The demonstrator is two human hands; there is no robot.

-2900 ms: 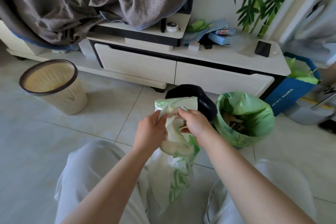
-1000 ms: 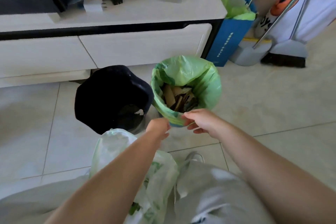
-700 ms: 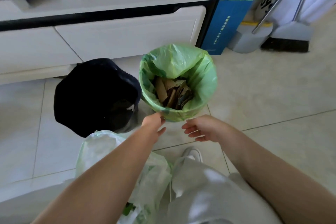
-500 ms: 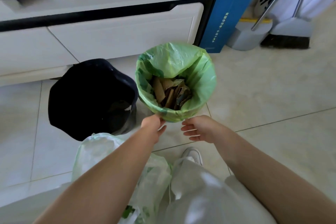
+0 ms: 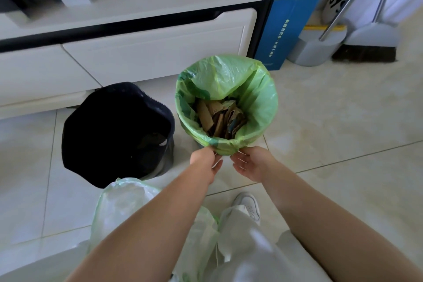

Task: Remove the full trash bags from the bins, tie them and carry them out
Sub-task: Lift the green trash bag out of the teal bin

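The thin, crinkled green trash bag (image 5: 258, 103) is sitting in its round bin on the tiled floor, with its hem folded over the rim and flat brown cardboard scraps (image 5: 215, 119) lying inside. Lifting, tying and carrying it out are all waiting. The right hand (image 5: 250, 162) is reaching the near hem with fingers spread, gripping nothing. The left hand (image 5: 204, 160) is touching the same hem, but I cannot tell whether it is pinching. A pale translucent bag (image 5: 123, 204), seemingly already pulled, is slumping by the person's legs, near a wavy-rimmed black bin (image 5: 114, 130).

trash bags (image 5: 256, 107) (image 5: 123, 208) 2 | black bin (image 5: 116, 130) 1 | hands (image 5: 204, 162) (image 5: 253, 163) 2 | shoe (image 5: 248, 204) 1
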